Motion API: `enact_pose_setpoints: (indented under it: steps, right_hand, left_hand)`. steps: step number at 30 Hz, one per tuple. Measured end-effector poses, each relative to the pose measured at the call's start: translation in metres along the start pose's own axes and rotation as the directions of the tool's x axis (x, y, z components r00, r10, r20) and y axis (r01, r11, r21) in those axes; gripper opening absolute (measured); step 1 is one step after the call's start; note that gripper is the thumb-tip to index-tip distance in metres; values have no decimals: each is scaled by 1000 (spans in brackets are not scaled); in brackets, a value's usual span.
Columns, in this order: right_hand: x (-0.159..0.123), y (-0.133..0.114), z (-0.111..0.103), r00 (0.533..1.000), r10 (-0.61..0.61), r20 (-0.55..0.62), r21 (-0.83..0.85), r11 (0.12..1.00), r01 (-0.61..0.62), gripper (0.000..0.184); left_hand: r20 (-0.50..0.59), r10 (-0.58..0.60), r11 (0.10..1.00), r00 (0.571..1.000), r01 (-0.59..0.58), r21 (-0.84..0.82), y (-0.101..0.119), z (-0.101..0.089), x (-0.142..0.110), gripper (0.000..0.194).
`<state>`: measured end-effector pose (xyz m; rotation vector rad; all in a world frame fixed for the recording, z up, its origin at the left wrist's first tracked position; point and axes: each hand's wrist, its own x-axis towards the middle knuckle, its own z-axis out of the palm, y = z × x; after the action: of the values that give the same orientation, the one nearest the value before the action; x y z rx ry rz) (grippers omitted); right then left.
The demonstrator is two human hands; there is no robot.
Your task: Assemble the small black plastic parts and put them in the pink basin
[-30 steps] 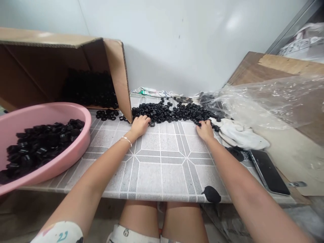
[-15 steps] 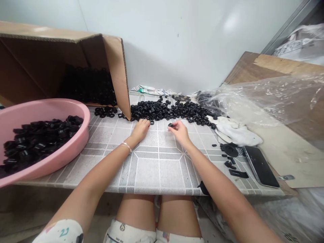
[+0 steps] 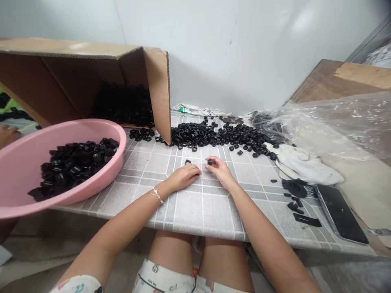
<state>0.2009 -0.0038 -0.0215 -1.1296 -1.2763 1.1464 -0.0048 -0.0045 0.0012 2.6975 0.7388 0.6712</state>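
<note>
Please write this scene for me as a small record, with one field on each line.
left hand: resting on the patterned table cover, one loose black part just beyond it; grip unclear
right hand: pinching a small black piece
middle, behind hands: heap of black parts
left side: pink basin, partly filled with black parts
behind basin: cardboard box with open side facing forward, more black parts inside
right side: white cloth, phone, clear plastic film
far left edge: another person's hand, partly visible
</note>
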Motion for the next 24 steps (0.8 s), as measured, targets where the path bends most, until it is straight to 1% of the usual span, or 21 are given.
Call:
enact_pose_setpoints:
  steps: [2,5,8,10,12,15,17,18,21,24]
  right_hand:
    - [0,-4,-1,1000,23,-20,80,997,-22,37]
    - [0,-7,-1,997,77,-16,177,981,-73,38]
    - [2,-9,-2,994,105,-7,177,979,-102,40]
    - [5,-11,-3,996,87,-5,121,989,-86,39]
    - [6,-14,-6,998,55,-3,42,998,-55,34]
    - [3,-19,-7,1000,-2,21,-84,996,4,26]
    - [-4,-18,-3,998,-28,50,-147,989,35,23]
    - [-8,-16,0,997,-46,64,-174,983,57,23]
    - [-20,-6,13,989,-132,71,-253,956,146,24]
    - [-28,1,24,978,-198,58,-320,925,206,25]
  left_hand:
    - [33,27,997,999,-29,66,0,1,1,24]
    - [53,68,986,996,-75,147,1,1,1,25]
    - [56,59,991,997,-66,120,3,0,2,26]
    - [34,32,998,999,-33,45,3,-1,2,25]
    - [-15,-14,999,1000,13,-48,1,-2,1,26]
    - [-59,-115,987,992,108,-118,-5,-2,1,35]
    - [-43,-169,981,985,164,-103,-8,0,1,41]
    - [-26,-183,980,983,180,-87,-9,0,2,42]
    - [21,-190,981,982,191,-43,-9,2,3,33]
    - [11,-220,975,975,220,14,-7,4,4,32]
